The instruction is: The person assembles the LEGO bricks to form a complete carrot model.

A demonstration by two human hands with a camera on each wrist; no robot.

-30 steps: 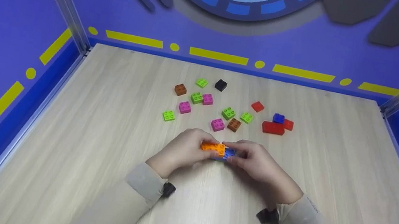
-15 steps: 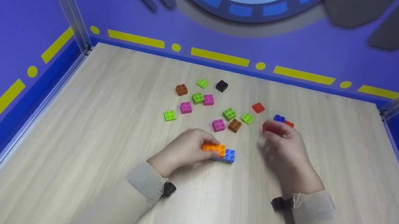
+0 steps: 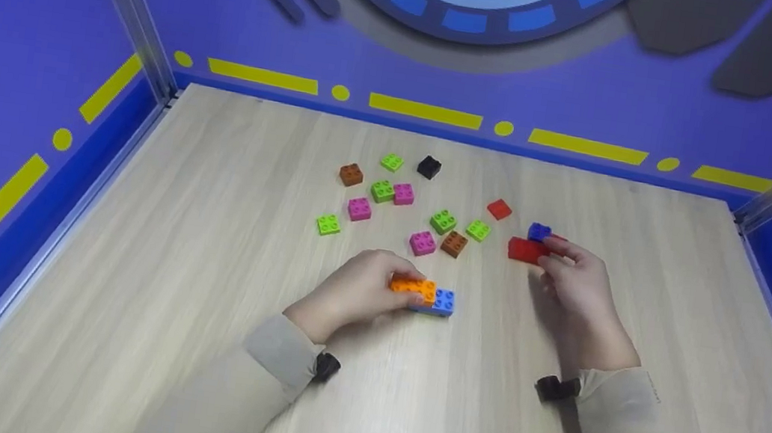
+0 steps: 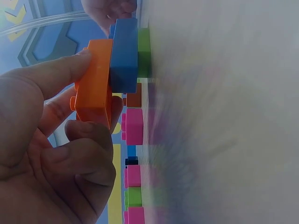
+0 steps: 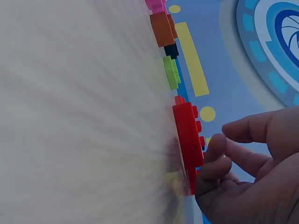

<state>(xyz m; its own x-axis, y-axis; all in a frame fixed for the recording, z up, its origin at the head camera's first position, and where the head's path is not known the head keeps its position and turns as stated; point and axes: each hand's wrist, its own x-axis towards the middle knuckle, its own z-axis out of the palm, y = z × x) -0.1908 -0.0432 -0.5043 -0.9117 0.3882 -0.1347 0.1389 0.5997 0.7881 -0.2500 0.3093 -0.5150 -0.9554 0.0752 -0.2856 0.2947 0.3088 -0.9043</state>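
Observation:
My left hand (image 3: 361,285) grips an orange toy brick (image 3: 413,288) between thumb and fingers. It is stacked, shifted to the left, on a light blue brick (image 3: 444,302). The left wrist view shows green (image 4: 144,53) directly below the blue brick. On the right, my right hand (image 3: 580,289) reaches to the long red brick (image 3: 525,250), fingertips right at its right end. A dark blue brick (image 3: 539,232) sits just behind the red one. Another red brick (image 5: 192,181) is partly covered by the fingers. A gap shows between the right thumb and index finger.
Scattered across the table (image 3: 219,223) are pink (image 3: 422,243), brown (image 3: 454,244), green (image 3: 443,221) and black (image 3: 429,167) bricks, several in all. A small red brick (image 3: 499,209) lies behind them on the right. Purple panels (image 3: 452,67) enclose the table.
My right hand has let go of the orange and blue stack and moved right and away from me to the red bricks, then slightly further right. The left hand keeps its grip.

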